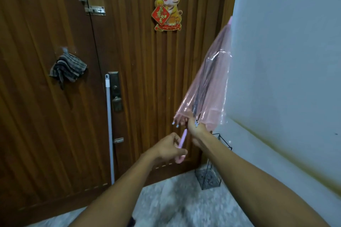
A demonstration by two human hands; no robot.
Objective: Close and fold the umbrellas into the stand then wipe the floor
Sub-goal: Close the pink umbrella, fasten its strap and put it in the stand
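Note:
A see-through pink umbrella (208, 86) is collapsed and points up and to the right, its tip near the white wall's edge. My left hand (170, 146) grips its pink curved handle (181, 143) low down. My right hand (196, 128) is closed around the shaft just under the canopy's rib tips, partly hidden by the plastic. A black wire umbrella stand (212, 175) sits on the floor in the corner below my right forearm, with nothing visible inside it.
A brown wooden door (138, 79) fills the view ahead. A white mop pole (109, 125) leans against it by the lock. A striped cloth (68, 69) hangs on a hook at left. The white wall (286, 61) is on the right, grey speckled floor (175, 204) below.

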